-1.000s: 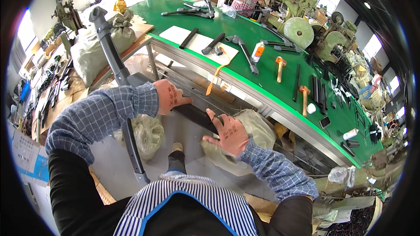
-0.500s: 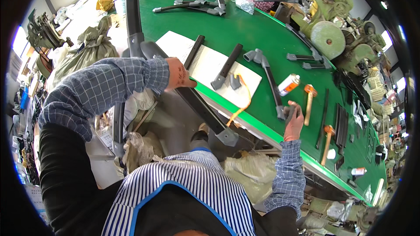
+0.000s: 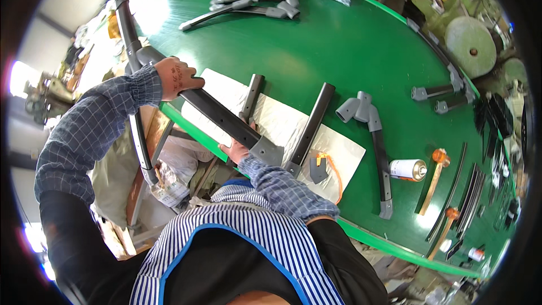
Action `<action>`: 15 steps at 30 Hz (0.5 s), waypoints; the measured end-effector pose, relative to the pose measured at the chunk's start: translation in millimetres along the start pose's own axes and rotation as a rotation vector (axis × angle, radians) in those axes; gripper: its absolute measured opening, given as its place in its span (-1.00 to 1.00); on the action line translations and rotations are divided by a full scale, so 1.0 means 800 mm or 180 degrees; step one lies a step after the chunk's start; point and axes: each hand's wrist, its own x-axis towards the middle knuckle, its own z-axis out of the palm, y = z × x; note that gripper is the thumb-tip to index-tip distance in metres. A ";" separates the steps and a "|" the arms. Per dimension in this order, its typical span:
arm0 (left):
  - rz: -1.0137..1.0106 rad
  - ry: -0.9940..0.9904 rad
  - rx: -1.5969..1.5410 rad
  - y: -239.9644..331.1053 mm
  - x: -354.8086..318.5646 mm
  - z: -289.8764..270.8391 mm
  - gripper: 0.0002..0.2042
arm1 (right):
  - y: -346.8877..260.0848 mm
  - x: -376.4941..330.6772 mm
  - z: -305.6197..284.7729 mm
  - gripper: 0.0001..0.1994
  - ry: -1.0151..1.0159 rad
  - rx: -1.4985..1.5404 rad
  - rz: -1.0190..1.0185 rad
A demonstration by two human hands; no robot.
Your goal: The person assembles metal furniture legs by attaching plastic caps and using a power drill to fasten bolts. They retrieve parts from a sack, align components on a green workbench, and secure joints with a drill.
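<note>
My left hand is closed round a long black tube frame with grey joints, which slants across the table's near edge. Its grey end joint points toward my body. Under the lower part of this frame is my right hand, its thumb on the near side. A fingertip shows beyond the frame, close to the lower end of a short black tube. The frame hides most of its fingers. Another black tube lies to the right on a white sheet, beside a small grey piece with an orange strap.
The green table carries a jointed tube piece, a spray can, two mallets and thin black strips. More tube assemblies lie at the far side. Machinery stands at the far right.
My right hand has moved left from beside the jointed piece, where it held a small dark piece, to beneath the frame. The frame now lies over the table edge. My view has shifted.
</note>
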 end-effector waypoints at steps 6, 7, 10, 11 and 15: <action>0.0381 0.0161 -0.0192 -0.087 0.119 0.077 -0.49 | 0.089 0.049 -0.027 -0.44 0.0817 0.0106 0.1582; 0.0454 0.0199 -0.0242 -0.099 0.139 0.094 -0.49 | 0.110 0.045 -0.049 -0.46 0.0991 -0.0348 0.1278; 0.0695 0.0473 -0.0441 -0.120 0.202 0.152 -0.50 | 0.152 0.039 -0.109 -0.57 0.1204 -0.0533 0.1368; 0.0750 0.0573 -0.0533 -0.123 0.219 0.172 -0.53 | 0.155 0.034 -0.123 -0.60 0.1103 -0.0497 0.1392; 0.1198 0.0804 -0.0667 -0.120 0.272 0.221 -0.48 | 0.133 -0.005 -0.168 -0.76 0.1659 0.0010 0.1750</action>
